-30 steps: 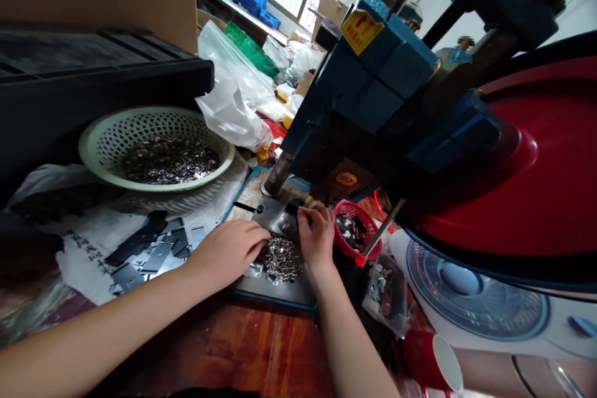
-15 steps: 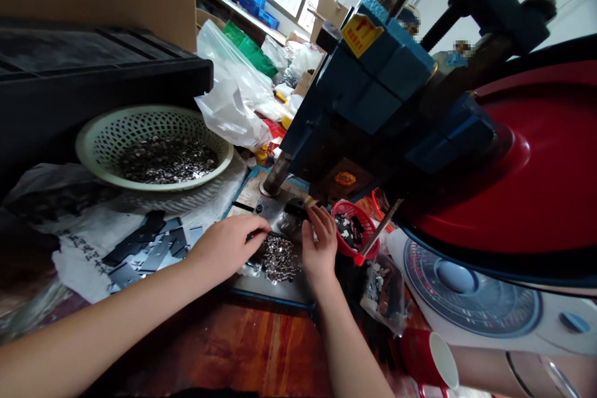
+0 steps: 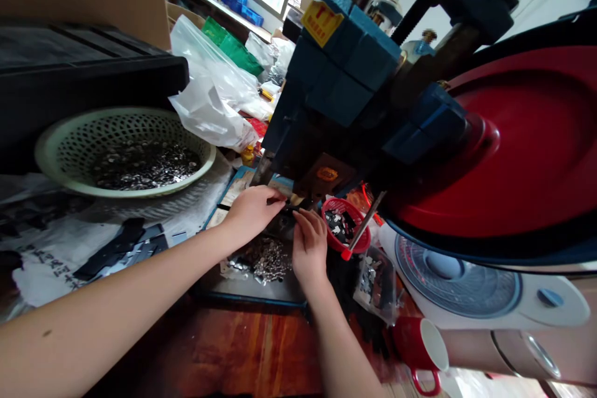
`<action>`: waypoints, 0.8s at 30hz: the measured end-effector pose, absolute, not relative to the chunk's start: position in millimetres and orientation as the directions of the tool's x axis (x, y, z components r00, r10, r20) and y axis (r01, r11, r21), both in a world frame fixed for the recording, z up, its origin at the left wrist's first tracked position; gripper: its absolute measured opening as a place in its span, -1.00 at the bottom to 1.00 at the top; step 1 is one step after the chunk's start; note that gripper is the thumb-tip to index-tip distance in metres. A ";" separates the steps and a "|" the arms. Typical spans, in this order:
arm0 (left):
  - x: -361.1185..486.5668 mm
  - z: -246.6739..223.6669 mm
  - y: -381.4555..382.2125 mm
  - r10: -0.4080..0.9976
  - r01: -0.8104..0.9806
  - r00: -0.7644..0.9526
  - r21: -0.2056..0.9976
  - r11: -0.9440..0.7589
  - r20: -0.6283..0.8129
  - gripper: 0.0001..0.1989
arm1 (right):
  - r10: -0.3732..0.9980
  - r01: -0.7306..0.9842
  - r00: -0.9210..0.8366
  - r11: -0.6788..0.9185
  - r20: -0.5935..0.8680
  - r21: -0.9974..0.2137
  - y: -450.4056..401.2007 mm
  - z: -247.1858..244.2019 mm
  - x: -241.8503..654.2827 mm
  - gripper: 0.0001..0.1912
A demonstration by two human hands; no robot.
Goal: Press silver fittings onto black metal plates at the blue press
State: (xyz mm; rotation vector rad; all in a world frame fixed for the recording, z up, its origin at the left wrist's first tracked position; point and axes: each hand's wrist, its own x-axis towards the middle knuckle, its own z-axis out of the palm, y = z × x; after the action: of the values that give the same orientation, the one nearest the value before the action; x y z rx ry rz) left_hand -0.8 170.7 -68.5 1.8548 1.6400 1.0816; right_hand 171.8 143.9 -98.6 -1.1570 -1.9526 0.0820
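At ten o'clock from our right hand (image 3: 310,246), just beside our left hand (image 3: 254,214), lies dark press tooling (image 3: 283,222); any pinch we cannot tell

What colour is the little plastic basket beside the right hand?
The plastic basket is red; see the head view.

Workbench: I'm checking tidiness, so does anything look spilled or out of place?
Small metal pieces lie heaped loose on the base plate beside the right hand, uncontained, unlike those in the pale basket; possibly deliberate.
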 end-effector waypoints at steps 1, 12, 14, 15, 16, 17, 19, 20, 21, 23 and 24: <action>-1.0 -70.1 171.6 0.963 0.635 -0.005 0.745 -0.204 0.268 -0.73 | 0.746 0.700 -0.233 0.574 0.624 -0.425 146.4 -98.6 171.6 -0.68; -2.3 -71.5 174.1 0.982 0.639 0.021 0.753 -0.157 0.187 -0.76 | 0.793 0.726 -0.262 0.538 0.551 -0.428 153.7 -101.6 172.1 -0.61; -2.7 -72.3 174.4 0.978 0.654 0.031 0.736 -0.175 0.206 -0.77 | 0.790 0.729 -0.269 0.541 0.551 -0.419 154.2 -101.8 172.1 -0.61; -2.9 -72.8 174.6 0.973 0.668 0.036 0.719 -0.192 0.226 -0.77 | 0.790 0.738 -0.275 0.538 0.548 -0.407 154.3 -101.6 172.0 -0.60; -3.2 -73.4 174.9 0.968 0.685 0.040 0.698 -0.208 0.250 -0.77 | 0.791 0.751 -0.279 0.533 0.544 -0.390 154.3 -101.1 171.9 -0.60; -3.4 -74.1 175.2 0.962 0.702 0.041 0.677 -0.221 0.272 -0.77 | 0.792 0.765 -0.285 0.528 0.540 -0.370 154.2 -100.4 171.8 -0.59; -4.2 -75.6 176.1 0.953 0.730 0.040 0.642 -0.232 0.299 -0.78 | 0.795 0.790 -0.300 0.517 0.527 -0.330 153.3 -98.0 171.7 -0.58; -4.8 -76.4 176.8 0.952 0.739 0.041 0.633 -0.233 0.302 -0.78 | 0.799 0.800 -0.308 0.511 0.517 -0.314 152.6 -96.3 171.7 -0.57; -5.4 -77.3 177.5 0.953 0.743 0.045 0.627 -0.233 0.300 -0.78 | 0.803 0.808 -0.316 0.507 0.505 -0.300 151.8 -94.4 171.7 -0.57; -6.7 -79.0 179.2 0.955 0.745 0.059 0.624 -0.237 0.292 -0.77 | 0.812 0.821 -0.332 0.499 0.481 -0.277 149.9 -89.7 171.5 -0.57; -7.3 -79.9 180.1 0.956 0.744 0.066 0.624 -0.239 0.287 -0.76 | 0.815 0.826 -0.340 0.497 0.470 -0.265 149.1 -87.1 171.2 -0.57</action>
State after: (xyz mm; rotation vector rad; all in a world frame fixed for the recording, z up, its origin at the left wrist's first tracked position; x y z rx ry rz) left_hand -7.3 180.1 -79.9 2.0384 1.7045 0.9547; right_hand 171.2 149.1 -87.1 -1.3434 -2.1937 -0.0270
